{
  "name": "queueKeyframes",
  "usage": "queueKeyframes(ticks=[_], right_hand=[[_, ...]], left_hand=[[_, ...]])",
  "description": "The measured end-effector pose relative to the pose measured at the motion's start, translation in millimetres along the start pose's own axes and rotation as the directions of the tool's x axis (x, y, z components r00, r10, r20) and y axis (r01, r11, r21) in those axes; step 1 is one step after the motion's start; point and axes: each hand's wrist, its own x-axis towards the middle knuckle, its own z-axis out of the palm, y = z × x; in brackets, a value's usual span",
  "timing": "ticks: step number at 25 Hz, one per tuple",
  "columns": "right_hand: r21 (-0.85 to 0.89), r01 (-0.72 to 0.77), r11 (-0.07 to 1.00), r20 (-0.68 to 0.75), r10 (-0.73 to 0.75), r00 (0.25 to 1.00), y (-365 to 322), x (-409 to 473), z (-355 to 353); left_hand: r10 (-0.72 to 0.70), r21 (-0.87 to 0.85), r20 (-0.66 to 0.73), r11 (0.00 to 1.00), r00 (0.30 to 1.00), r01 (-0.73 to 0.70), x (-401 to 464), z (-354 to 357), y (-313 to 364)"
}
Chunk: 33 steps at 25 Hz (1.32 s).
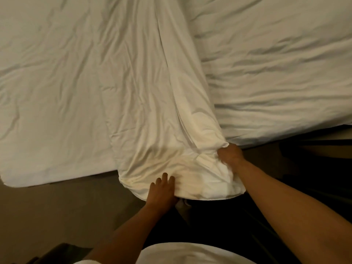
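A white duvet runs in a long bunched fold from the top of the view down to the bed's near edge, where its rounded end hangs off. My left hand grips that lower end, fingers on top of the cloth and thumb hidden under it. My right hand clutches a gathered bunch of the same cloth at its right side, fingers curled into the fabric.
A wrinkled white sheet covers the mattress on the left. More crumpled white bedding lies on the right. Brown floor shows below the bed edge at left. Dark furniture stands at the right.
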Motion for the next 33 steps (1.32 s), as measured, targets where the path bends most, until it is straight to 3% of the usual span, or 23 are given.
queueKeyframes(ticks=[3,6,10,13,16,19,22,24,26,28,30,31,33], right_hand=[[0.156,-0.058,0.986,0.065,0.049,0.997,-19.6,6.5,3.3],[0.329,0.015,0.944,0.039,-0.03,0.999,-51.4,25.9,7.2],[-0.042,0.211,0.977,0.113,-0.205,0.972,-41.2,43.8,17.3],[0.223,0.395,0.891,-0.046,-0.395,0.918,1.1,43.8,-25.8],[0.48,0.376,0.793,-0.173,-0.335,0.926,63.7,48.2,-81.7],[0.375,0.266,0.888,-0.189,-0.207,0.96,120.3,86.0,-99.0],[0.083,0.073,0.994,0.136,-0.084,0.987,146.0,132.0,-86.7],[-0.129,0.091,0.987,0.352,-0.04,0.935,160.8,145.8,-65.7],[-0.313,0.136,0.94,0.371,-0.01,0.929,166.2,143.5,-41.9],[-0.305,0.098,0.947,0.228,-0.028,0.973,149.4,126.1,-23.5],[-0.239,0.128,0.963,0.099,-0.107,0.989,117.1,103.7,-4.5],[-0.203,0.175,0.963,0.107,-0.155,0.982,98.6,92.4,4.3],[-0.173,0.321,0.931,0.19,-0.288,0.939,58.3,74.4,26.3]], left_hand=[[0.058,0.139,0.036,0.988,0.998,-0.062,6.5,-3.8,-9.9],[0.193,0.151,0.12,0.966,0.974,-0.21,23.3,-10.7,5.8],[0.317,0.159,0.321,0.911,0.893,-0.38,24.6,-12.9,49.8],[0.393,0.162,0.35,0.868,0.85,-0.468,24.4,-17.8,76.2],[0.459,0.104,0.356,0.846,0.814,-0.522,30.0,-8.9,114.2],[0.296,0.07,0.496,0.924,0.817,-0.377,41.7,20.5,156.5],[0.054,-0.029,0.566,0.999,0.823,-0.045,54.8,32.7,158.2],[-0.105,-0.096,0.535,0.978,0.839,0.184,63.0,38.0,131.9],[-0.308,-0.233,0.439,0.869,0.844,0.437,67.9,34.6,94.3],[-0.521,-0.51,0.335,0.6,0.785,0.616,72.4,29.7,48.7],[-0.701,-0.716,0.323,0.258,0.636,0.648,77.7,22.4,-2.7],[-0.754,-0.762,0.314,0.163,0.577,0.627,78.7,17.2,-23.5],[-0.809,-0.844,0.267,0.066,0.523,0.532,80.5,5.3,-56.1]])
